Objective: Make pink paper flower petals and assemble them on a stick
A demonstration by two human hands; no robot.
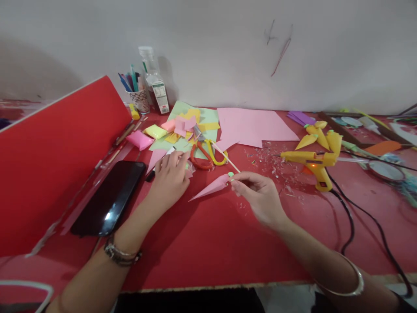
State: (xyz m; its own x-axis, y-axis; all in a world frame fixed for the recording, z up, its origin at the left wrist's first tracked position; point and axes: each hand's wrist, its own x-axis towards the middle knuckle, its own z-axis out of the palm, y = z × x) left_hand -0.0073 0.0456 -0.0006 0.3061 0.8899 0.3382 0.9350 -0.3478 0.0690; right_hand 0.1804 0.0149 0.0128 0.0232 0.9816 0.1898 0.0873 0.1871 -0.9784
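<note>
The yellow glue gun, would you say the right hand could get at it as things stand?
Probably yes: only small scraps lie between the right hand and the nearby glue gun.

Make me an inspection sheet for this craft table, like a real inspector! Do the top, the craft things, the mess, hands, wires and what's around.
Surface: red tabletop, with tiny scraps near the glue gun.
Job's things: pink paper cone with a light-green bit at its wide end; yellow glue gun, its orange light lit.
Clutter: phone, scissors, pink paper, yellow cones.
Hands: right hand has fingertips at the cone's wide end; left hand is spread over small items.
Cables: two dark cables curve from beside the glue gun toward the front edge.
Surroundings: pale wall behind; red board at left.
</note>
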